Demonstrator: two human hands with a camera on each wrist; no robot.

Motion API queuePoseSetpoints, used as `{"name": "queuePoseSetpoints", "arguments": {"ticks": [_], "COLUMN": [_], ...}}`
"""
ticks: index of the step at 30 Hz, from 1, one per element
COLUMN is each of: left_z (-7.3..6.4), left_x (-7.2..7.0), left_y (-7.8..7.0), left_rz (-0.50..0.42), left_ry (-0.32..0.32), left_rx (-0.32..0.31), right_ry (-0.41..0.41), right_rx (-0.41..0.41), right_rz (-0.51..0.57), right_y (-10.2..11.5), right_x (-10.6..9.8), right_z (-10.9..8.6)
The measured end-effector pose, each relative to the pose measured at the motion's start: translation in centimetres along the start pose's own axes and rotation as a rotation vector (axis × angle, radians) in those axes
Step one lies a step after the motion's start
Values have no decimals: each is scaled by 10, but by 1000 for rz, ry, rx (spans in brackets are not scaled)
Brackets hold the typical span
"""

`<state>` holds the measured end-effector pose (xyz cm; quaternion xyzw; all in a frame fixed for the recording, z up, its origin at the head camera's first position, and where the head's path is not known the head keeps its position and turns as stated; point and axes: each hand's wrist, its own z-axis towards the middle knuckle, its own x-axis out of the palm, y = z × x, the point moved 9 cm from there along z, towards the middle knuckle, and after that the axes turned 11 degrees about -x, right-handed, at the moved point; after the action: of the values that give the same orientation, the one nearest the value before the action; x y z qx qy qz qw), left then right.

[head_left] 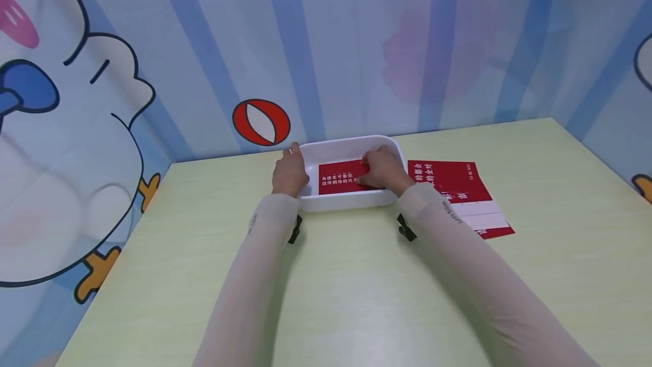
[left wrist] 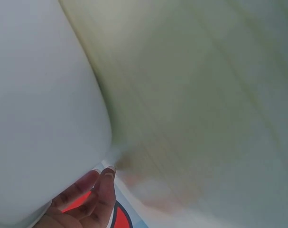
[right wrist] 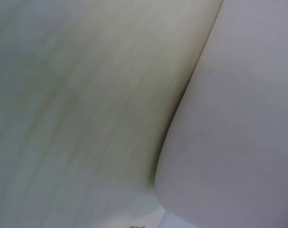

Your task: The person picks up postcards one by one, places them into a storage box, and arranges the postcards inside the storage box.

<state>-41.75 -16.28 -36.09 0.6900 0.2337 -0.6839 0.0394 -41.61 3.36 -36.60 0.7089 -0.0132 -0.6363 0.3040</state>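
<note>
A white plastic tray point(head_left: 346, 201) stands near the back edge of the table. At its left end my left hand point(head_left: 290, 172) grips the rim, and in the left wrist view the fingers point(left wrist: 103, 199) lie along the tray's outer wall. Inside the tray lies a red card point(head_left: 336, 178) with white printed characters. My right hand point(head_left: 383, 169) reaches over the tray's right part and holds this card, thumb and fingers spread across its right portion. That end of the card is hidden under the hand. The right wrist view shows mostly the tray's outer wall point(right wrist: 229, 142).
Red printed sheets with a white panel point(head_left: 479, 214) lie on the table point(head_left: 346, 287) to the right of the tray, partly behind my right sleeve. A cartoon-printed curtain point(head_left: 346, 61) rises behind the table and along its left side.
</note>
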Motion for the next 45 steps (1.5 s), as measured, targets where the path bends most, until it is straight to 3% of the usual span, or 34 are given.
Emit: {"name": "queuePoseSetpoints", "arguments": {"ticks": [9, 18, 24, 29, 38, 45], "left_z": [-1, -3, 4, 10, 15, 10], "left_x": [0, -2, 0, 7, 8, 6], "left_y": [-2, 2, 3, 1, -3, -7], "left_rz": [5, 31, 47, 31, 24, 5], "left_ry": [3, -3, -3, 22, 19, 17], "left_rx": [-7, -22, -37, -35, -31, -28], "right_ry": [28, -3, -67, -167, -306, -393], "right_rx": [10, 12, -33, -78, -49, -46], "right_rz": [-8, 22, 1, -27, 207, 349], "right_y": [-3, 2, 8, 9, -1, -4], "right_x": [1, -1, -8, -16, -25, -32], "right_z": [0, 0, 1, 1, 4, 1]}}
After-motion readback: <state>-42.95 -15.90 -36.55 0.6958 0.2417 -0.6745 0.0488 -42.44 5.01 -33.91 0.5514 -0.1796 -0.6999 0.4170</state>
